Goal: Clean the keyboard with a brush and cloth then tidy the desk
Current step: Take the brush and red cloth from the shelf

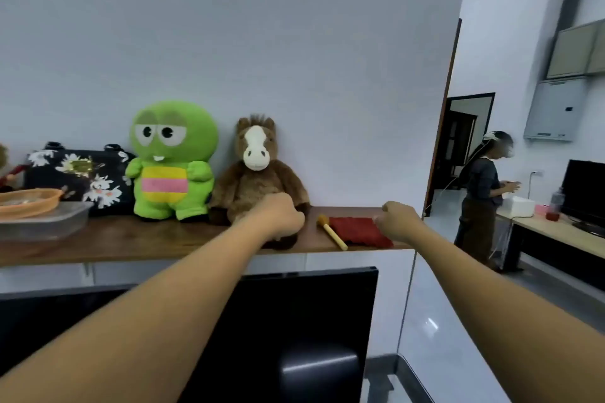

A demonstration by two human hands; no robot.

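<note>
A brush point(332, 233) with a yellow handle lies on the wooden shelf point(131, 244), just left of a folded red cloth point(355, 231). My right hand point(396, 219) reaches to the cloth's right edge, and its curled fingers pinch the cloth there. My left hand point(282, 216) is stretched out to the left of the brush, in front of the brown horse plush point(258, 173). Its fingers are curled and nothing shows in them. The keyboard is out of view.
A green plush point(172, 160), a flowered black bag point(78, 173) and a clear tub point(45, 221) with an orange basket point(29, 203) also stand on the shelf. A dark monitor point(294, 321) is below my arms. A person point(484, 196) stands by a desk at right.
</note>
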